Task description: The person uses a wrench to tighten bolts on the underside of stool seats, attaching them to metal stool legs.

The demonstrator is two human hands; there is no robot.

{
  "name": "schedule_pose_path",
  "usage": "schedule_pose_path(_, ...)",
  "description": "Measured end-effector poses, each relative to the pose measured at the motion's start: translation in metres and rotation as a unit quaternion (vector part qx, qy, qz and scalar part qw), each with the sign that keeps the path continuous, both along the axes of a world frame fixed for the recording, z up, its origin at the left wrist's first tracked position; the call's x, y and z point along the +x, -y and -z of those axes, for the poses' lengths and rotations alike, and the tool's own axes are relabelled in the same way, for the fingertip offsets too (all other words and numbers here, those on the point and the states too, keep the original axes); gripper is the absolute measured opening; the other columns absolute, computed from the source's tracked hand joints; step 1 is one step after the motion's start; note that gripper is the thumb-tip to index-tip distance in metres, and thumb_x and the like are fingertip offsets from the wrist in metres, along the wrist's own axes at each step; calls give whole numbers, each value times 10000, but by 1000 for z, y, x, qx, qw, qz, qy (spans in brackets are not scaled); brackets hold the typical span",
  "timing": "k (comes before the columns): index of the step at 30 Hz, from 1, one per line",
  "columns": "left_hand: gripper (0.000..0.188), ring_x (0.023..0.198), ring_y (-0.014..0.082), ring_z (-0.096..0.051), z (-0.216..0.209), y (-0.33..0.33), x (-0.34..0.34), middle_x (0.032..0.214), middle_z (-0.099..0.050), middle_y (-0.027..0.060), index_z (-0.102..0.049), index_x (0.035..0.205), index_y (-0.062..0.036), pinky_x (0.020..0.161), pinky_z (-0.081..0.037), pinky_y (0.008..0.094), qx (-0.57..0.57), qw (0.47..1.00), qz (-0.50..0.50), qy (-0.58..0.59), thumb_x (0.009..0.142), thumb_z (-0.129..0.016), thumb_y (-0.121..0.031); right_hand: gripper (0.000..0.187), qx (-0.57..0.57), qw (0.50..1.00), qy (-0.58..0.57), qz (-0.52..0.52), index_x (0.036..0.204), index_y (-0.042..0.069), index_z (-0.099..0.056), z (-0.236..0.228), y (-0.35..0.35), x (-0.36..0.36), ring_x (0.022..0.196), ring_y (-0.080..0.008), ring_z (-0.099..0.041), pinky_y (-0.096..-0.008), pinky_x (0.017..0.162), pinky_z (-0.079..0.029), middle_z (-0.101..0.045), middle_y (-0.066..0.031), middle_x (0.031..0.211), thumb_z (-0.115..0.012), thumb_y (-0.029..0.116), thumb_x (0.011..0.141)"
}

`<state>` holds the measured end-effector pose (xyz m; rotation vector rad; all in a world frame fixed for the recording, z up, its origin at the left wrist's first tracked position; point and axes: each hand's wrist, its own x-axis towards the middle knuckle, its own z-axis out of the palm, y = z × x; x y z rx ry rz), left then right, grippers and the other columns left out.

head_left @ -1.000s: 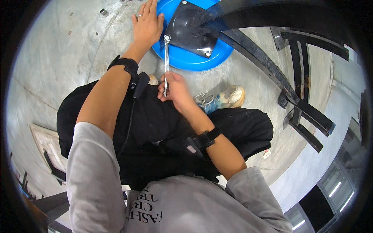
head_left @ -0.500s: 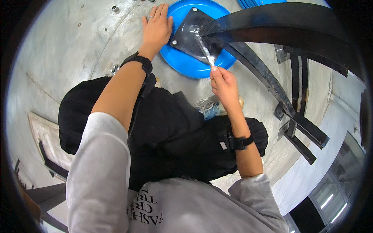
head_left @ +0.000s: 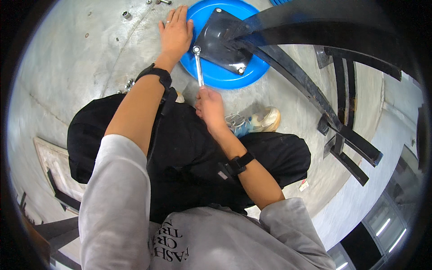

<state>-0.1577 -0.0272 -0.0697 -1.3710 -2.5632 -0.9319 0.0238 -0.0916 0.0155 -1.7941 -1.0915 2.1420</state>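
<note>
My right hand [head_left: 210,107] grips the handle of a silver wrench [head_left: 199,67]. The wrench's round head sits over the near-left corner of a black metal plate [head_left: 215,38], where a bolt was visible earlier. Bolt heads show at two other corners, the near-right bolt [head_left: 240,70] and the far bolt [head_left: 218,10]. Beneath the plate is a round blue plastic disc [head_left: 225,82]. My left hand [head_left: 175,38] lies with fingers stretched out against the disc's left rim, holding nothing. A thick black beam [head_left: 324,31] runs rightward from the plate.
Black metal bars [head_left: 299,83] slant across the right side. Loose on the floor are a socket [head_left: 126,15], a small bolt [head_left: 165,2] at the top edge and several small metal nuts [head_left: 129,84] by my left knee. A shoe [head_left: 265,119] shows beyond my right leg.
My right hand has swung left with the wrench, whose head went from the plate's middle to its near-left corner. My left hand remains at the disc's rim.
</note>
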Motion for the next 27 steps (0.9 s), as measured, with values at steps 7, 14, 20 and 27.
schedule_pose_path(7,416,1214,254,-330,-1,4,-3,1285,-401,50,-349,1265,-121,947,-233,539,-5,1000,2,-5,876,-397,-259,344,22,980,59,-191,669,17,-533,1,-61,29,391,-81,-390,-229,363,-310,-422,4,477,-496,309,848)
schedule_pose_path(14,425,1203,247,-340,-6,1,1,1280,-400,51,-347,1261,-108,952,-240,519,-21,1000,3,4,868,-411,-256,362,190,929,78,-307,648,-8,-559,-2,-96,43,398,-78,-399,-226,378,-301,-442,-7,464,-533,308,821)
schedule_pose_path(20,425,1202,248,-339,-12,8,0,1274,-405,56,-350,1259,-107,950,-242,526,-5,1000,13,-1,866,-416,-255,335,119,984,3,-131,628,32,-515,-29,-60,27,382,-44,-338,-206,354,-248,-388,30,466,-522,291,841)
schedule_pose_path(27,430,1201,250,-341,-15,3,6,1274,-406,54,-354,1256,-110,944,-245,537,2,1000,15,20,860,-426,-257,290,13,999,-39,-6,693,51,-470,-8,-18,20,387,-41,-314,-196,347,-237,-350,42,487,-467,272,881)
